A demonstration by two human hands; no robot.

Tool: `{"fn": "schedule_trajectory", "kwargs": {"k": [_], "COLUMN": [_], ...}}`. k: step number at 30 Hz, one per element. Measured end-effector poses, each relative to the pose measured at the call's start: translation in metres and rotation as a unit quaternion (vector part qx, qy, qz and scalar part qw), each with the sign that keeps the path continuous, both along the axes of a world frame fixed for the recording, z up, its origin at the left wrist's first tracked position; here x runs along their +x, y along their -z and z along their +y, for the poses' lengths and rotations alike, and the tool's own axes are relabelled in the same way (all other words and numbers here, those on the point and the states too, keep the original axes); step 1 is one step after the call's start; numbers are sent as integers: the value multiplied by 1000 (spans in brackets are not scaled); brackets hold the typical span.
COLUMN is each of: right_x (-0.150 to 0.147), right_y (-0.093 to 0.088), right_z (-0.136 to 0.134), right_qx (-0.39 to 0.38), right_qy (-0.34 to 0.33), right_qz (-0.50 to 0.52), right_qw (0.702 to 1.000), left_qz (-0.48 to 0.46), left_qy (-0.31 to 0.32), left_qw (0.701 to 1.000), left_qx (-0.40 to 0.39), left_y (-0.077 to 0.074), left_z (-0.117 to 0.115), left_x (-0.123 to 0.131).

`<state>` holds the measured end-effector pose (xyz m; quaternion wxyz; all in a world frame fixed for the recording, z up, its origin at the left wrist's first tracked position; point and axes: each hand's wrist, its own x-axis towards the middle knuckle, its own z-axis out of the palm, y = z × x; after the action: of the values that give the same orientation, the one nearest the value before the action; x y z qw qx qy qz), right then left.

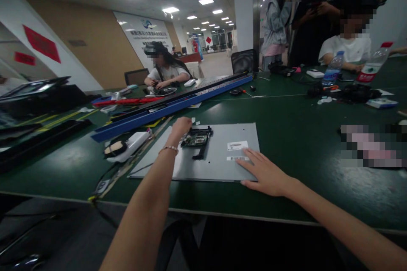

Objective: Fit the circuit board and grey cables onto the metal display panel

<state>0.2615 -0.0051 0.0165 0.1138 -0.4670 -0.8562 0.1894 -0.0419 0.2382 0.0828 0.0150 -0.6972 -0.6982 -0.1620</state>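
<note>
A flat silver panel [219, 170], like the back of a display, lies on the green table before me. Two white labels, one of them a barcode label [237, 159], are stuck on its right part. Fingers spread, my right hand [267, 173] rests flat on the panel's lower right corner. My left hand [182, 127] is closed at the panel's far edge, beside a small green circuit board [195, 139] in a black frame. Its fingertips are mostly hidden from me, so what they grip cannot be made out. A small white scrap [193, 120] shows right by them.
Long blue rail [178, 103] lies diagonally beyond the panel. A white device [130, 146] sits at left. A screwdriver [244, 91] lies farther back; bottles, including a red-capped bottle [375, 65], stand at right. A seated person [168, 72] works across the table; others are at right.
</note>
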Motion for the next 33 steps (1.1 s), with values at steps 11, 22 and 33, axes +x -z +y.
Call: {"fn": "schedule_trajectory", "kwargs": {"k": [11,22,33], "right_x": [2,12,23], "right_y": [-1,-1,1], "right_z": [2,2,-1], "right_qx": [-22,-37,-58], "right_qy": [-3,-11,17], "right_qz": [10,6,69], "right_qw": [1000,999,996], "left_qz": [-52,-56,-54], "left_qy": [-70,-241,-203], "left_qw": [996,968,977], "left_qx": [33,-50,-24], "left_y": [36,41,45], "left_z": [-10,-35,-39], "left_x": [-52,-92,-97]}}
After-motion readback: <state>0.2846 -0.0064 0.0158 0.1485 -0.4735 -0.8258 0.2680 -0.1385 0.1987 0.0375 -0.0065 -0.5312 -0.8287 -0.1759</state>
